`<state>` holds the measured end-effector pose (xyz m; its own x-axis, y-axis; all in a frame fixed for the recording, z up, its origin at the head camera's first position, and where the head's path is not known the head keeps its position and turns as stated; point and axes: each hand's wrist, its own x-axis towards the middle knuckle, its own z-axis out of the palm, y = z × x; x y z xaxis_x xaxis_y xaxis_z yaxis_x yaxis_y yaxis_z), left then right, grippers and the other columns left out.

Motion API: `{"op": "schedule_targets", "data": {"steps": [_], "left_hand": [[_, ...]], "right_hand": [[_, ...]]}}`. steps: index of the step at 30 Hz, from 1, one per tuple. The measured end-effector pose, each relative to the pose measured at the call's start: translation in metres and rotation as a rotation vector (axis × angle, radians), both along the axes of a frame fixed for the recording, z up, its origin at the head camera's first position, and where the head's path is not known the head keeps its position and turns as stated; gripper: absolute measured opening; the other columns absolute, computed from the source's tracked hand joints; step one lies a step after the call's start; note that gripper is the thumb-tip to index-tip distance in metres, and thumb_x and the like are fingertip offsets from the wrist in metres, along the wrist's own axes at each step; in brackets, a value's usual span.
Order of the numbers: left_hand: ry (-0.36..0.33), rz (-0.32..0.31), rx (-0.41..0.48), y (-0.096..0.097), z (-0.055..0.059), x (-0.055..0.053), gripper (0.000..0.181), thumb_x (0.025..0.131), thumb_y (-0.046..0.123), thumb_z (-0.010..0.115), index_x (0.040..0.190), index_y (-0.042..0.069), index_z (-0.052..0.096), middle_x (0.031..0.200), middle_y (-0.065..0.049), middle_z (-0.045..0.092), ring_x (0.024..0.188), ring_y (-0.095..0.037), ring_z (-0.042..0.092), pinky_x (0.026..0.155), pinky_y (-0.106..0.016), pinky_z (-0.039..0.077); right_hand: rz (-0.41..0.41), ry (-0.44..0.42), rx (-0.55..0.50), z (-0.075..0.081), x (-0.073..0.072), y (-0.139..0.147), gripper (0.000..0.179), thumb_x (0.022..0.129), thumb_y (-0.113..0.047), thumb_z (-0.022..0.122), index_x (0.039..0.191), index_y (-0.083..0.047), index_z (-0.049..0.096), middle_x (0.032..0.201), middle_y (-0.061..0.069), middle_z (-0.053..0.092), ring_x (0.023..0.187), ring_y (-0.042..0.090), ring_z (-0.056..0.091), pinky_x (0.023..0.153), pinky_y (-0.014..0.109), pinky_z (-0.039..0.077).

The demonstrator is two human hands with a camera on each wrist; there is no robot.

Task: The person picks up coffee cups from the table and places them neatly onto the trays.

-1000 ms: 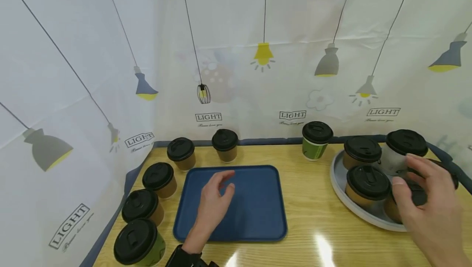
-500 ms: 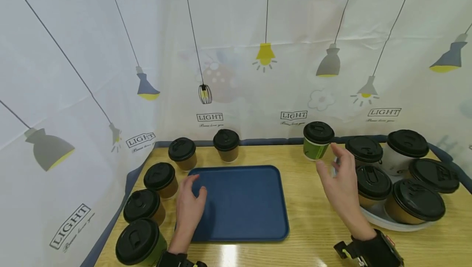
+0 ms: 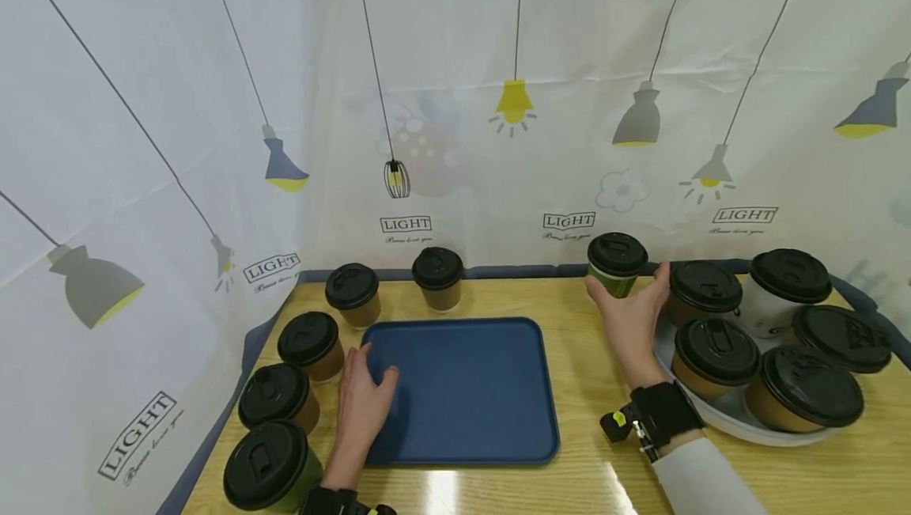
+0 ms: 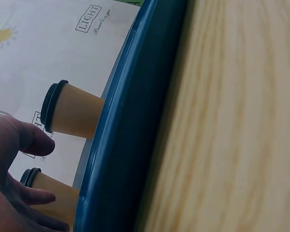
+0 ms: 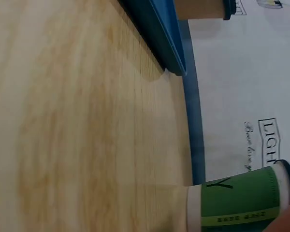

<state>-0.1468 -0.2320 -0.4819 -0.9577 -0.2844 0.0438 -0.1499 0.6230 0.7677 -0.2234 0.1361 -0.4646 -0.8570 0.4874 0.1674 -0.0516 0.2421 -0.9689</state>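
Note:
A green paper cup with a black lid [image 3: 616, 255] stands at the back of the table, right of centre. My right hand [image 3: 632, 321] is just in front of it, thumb and fingers spread to either side. In the right wrist view the green cup [image 5: 239, 200] shows lettering on its sleeve, with fingertips near its lid. My left hand [image 3: 365, 396] hovers over the left edge of the blue tray [image 3: 470, 388], fingers loosely bent and nothing held. Beyond that hand, the left wrist view shows two brown cups, the nearer to the middle being a lidded brown cup [image 4: 77, 110].
A round grey tray [image 3: 733, 420] on the right carries several lidded cups, among them a white cup [image 3: 765, 309]. More lidded cups line the left and back, including a green cup [image 3: 302, 479] at front left. A printed cloth [image 3: 491, 167] hangs behind.
My right hand has moved left from over the round tray to the green cup at the back. My left hand has shifted left toward the blue tray's edge. The cups stay in place.

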Motion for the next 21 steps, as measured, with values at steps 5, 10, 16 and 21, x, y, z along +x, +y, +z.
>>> {"op": "schedule_targets", "data": {"steps": [5,10,16,21], "left_hand": [[-0.027,-0.005,-0.007,-0.004,0.001,0.000,0.070,0.099,0.020,0.062,0.155,-0.010,0.033,0.160,-0.038,0.025,0.146,-0.053,0.030,0.115,-0.063,0.031],[-0.036,-0.010,-0.004,-0.006,0.001,0.000,0.072,0.100,0.021,0.061,0.156,-0.011,0.031,0.160,-0.036,0.028,0.145,-0.052,0.033,0.114,-0.063,0.032],[-0.043,0.000,-0.001,-0.008,0.001,-0.001,0.071,0.099,0.021,0.061,0.155,-0.013,0.032,0.157,-0.036,0.034,0.144,-0.051,0.035,0.114,-0.062,0.033],[-0.068,0.006,0.000,-0.010,0.001,-0.002,0.071,0.100,0.023,0.060,0.155,-0.012,0.032,0.157,-0.035,0.035,0.144,-0.050,0.036,0.114,-0.061,0.034]], "right_hand": [[-0.027,-0.044,-0.004,-0.009,-0.018,-0.001,0.123,0.090,-0.044,0.080,0.165,-0.014,-0.013,0.170,0.021,-0.004,0.158,0.031,0.000,0.125,0.050,0.013],[-0.075,-0.066,0.005,-0.012,-0.030,-0.002,0.118,0.089,-0.036,0.082,0.165,-0.008,-0.004,0.169,0.023,0.006,0.157,0.034,0.008,0.125,0.048,0.014],[-0.112,-0.061,-0.005,-0.015,-0.039,-0.004,0.110,0.088,-0.026,0.083,0.163,-0.001,0.007,0.164,0.025,0.017,0.151,0.037,0.021,0.124,0.048,0.018],[-0.144,-0.072,0.017,-0.020,-0.043,-0.004,0.105,0.087,-0.025,0.083,0.161,0.001,0.013,0.161,0.026,0.024,0.148,0.038,0.027,0.123,0.047,0.019]]}}
